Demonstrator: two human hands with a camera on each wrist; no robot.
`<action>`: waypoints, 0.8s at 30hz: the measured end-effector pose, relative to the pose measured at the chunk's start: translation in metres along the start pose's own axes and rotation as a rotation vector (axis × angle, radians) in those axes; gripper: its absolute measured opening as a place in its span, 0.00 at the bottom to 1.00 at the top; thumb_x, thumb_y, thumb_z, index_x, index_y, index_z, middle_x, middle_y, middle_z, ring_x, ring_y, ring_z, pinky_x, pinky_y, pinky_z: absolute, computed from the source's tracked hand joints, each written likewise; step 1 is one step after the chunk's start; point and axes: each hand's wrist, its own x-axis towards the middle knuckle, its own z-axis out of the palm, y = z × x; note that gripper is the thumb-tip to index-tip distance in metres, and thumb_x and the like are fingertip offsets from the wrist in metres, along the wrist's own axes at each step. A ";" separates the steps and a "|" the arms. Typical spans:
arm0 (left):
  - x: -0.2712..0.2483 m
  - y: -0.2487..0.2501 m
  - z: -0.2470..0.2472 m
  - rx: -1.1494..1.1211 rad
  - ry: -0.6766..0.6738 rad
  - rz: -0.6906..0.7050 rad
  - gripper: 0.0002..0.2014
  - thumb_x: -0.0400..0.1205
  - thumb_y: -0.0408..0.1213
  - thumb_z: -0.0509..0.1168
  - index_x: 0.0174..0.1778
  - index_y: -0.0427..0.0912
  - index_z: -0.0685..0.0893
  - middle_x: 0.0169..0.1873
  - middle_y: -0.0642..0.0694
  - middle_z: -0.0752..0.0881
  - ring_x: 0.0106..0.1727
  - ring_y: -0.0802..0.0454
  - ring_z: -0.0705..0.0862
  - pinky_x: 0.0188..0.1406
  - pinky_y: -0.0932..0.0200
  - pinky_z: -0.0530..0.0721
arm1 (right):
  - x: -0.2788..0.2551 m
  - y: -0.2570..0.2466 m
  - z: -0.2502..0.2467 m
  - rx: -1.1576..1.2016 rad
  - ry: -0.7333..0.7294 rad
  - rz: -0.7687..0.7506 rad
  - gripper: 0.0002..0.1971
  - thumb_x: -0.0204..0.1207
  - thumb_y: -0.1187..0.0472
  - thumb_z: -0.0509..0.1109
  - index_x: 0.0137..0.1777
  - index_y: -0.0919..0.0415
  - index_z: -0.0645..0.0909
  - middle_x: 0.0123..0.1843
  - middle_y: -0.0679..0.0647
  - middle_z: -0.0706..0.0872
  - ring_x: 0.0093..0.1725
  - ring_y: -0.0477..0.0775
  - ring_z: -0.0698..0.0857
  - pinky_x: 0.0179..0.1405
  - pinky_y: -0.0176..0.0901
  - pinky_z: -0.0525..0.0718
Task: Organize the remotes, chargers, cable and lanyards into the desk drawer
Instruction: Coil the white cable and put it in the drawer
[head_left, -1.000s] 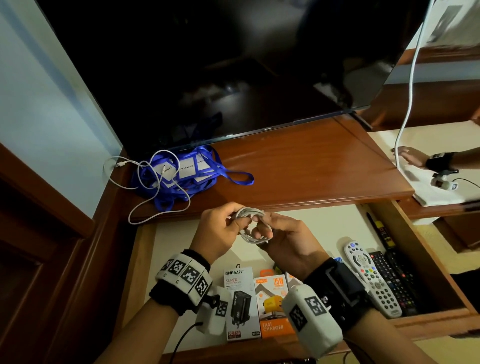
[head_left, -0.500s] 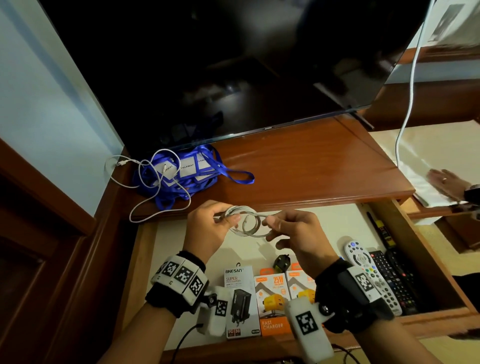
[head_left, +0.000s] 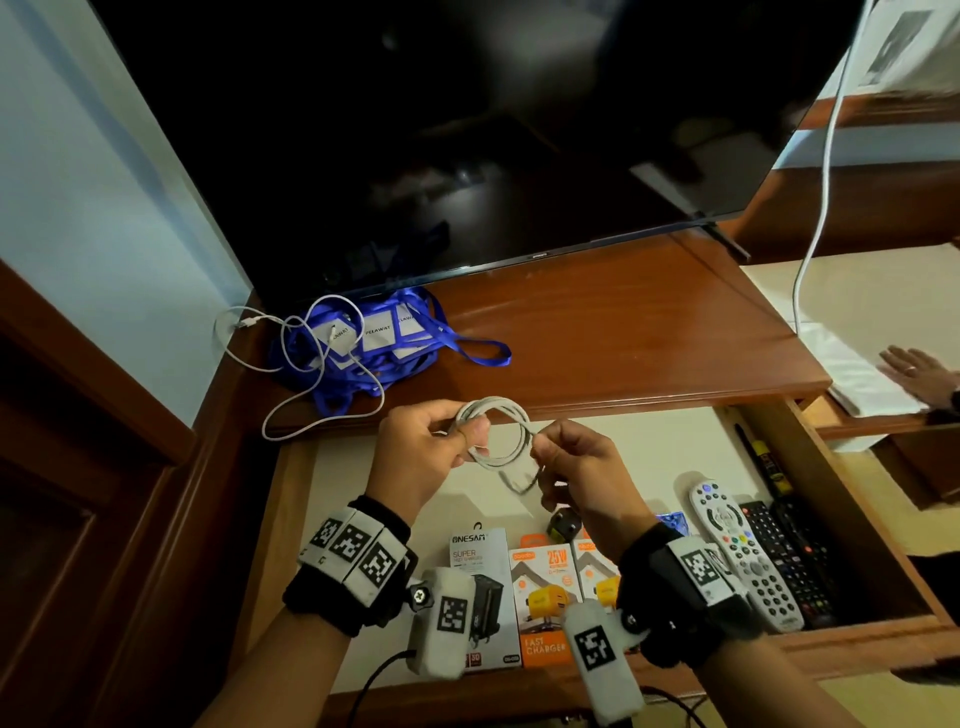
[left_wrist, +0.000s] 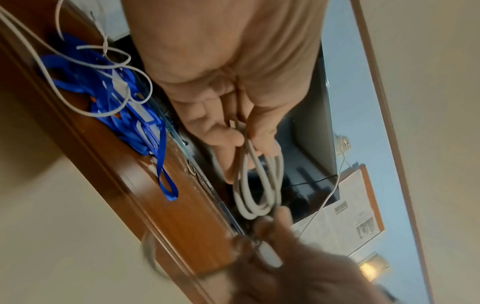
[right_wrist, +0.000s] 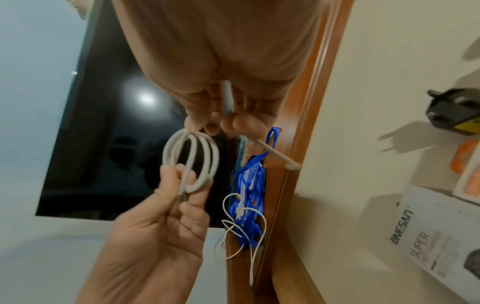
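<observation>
Likely a bedroom: television, desk.

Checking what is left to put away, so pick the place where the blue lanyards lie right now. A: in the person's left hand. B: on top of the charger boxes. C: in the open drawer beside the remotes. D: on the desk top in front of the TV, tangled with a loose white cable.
D: the blue lanyards lie heaped on the desk top below the TV, with a loose white cable looped over them.

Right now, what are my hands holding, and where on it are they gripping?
Both hold the coiled white cable: the left hand pinches the coil's left side, the right hand pinches the right side near its loose end.
</observation>
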 end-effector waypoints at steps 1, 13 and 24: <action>-0.002 0.001 0.001 -0.034 -0.005 -0.022 0.04 0.77 0.32 0.71 0.44 0.36 0.89 0.32 0.39 0.90 0.28 0.56 0.84 0.24 0.69 0.76 | 0.002 0.003 0.001 0.016 0.014 0.010 0.08 0.81 0.68 0.64 0.40 0.69 0.77 0.31 0.60 0.73 0.23 0.52 0.71 0.19 0.40 0.74; -0.011 -0.006 0.019 -0.227 0.027 -0.215 0.06 0.80 0.34 0.69 0.38 0.38 0.88 0.23 0.52 0.82 0.26 0.55 0.75 0.26 0.67 0.75 | 0.007 0.007 0.011 0.106 0.066 0.002 0.08 0.72 0.68 0.74 0.45 0.74 0.81 0.32 0.66 0.83 0.27 0.60 0.81 0.26 0.45 0.81; -0.017 -0.001 0.024 -0.408 0.022 -0.221 0.05 0.80 0.28 0.66 0.41 0.36 0.86 0.33 0.40 0.86 0.34 0.48 0.83 0.38 0.61 0.79 | 0.004 0.014 0.008 0.170 -0.054 0.111 0.10 0.77 0.62 0.70 0.38 0.68 0.85 0.32 0.56 0.84 0.30 0.50 0.76 0.29 0.40 0.71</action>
